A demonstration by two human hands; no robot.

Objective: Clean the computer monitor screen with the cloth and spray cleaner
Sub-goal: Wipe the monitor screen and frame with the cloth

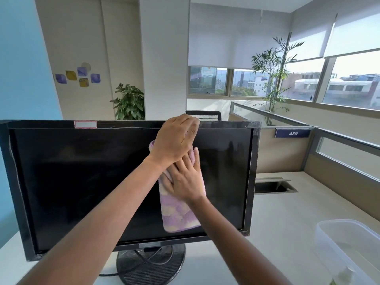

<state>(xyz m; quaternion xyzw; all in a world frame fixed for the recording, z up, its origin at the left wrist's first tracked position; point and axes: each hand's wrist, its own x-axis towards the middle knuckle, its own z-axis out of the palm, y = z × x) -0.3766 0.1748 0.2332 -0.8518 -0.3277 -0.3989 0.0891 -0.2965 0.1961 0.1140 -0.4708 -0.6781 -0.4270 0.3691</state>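
Monitor [82, 182]: black, upright on a round base [151, 266] on the white counter [277, 233]; dark screen faces the person.
Screen edges: top bezel bears a small white label [85, 124] left of centre; right bezel stands near the grey partition [287, 153]; the left bezel runs off toward the frame's left edge.
Cloth [181, 210]: lilac and cream, pressed flat on the right half of the screen, its lower edge hanging just above the bottom bezel, its top tucked under the two hands.
Left hand [174, 140]: reaches across from the left, fingers curled over the monitor's top edge, palm side against the cloth's upper end; whether it grips the cloth cannot be told.
Right hand [185, 179]: flat, fingers spread, not clenched, palm pushing the cloth against the screen; it lies just below and partly under the left hand.
Clear screen: the whole left half and a strip to the right of the cloth are uncovered.
Counter room: bare white surface right of the monitor up to a cable hatch [275, 185] by the partition.
Tub [349, 249]: translucent plastic, at the lower right corner, well apart from the monitor.
Spray cleaner: a pale shape at the tub's near edge is too blurred to identify.
Cable [109, 275]: dark, trails left from the base.
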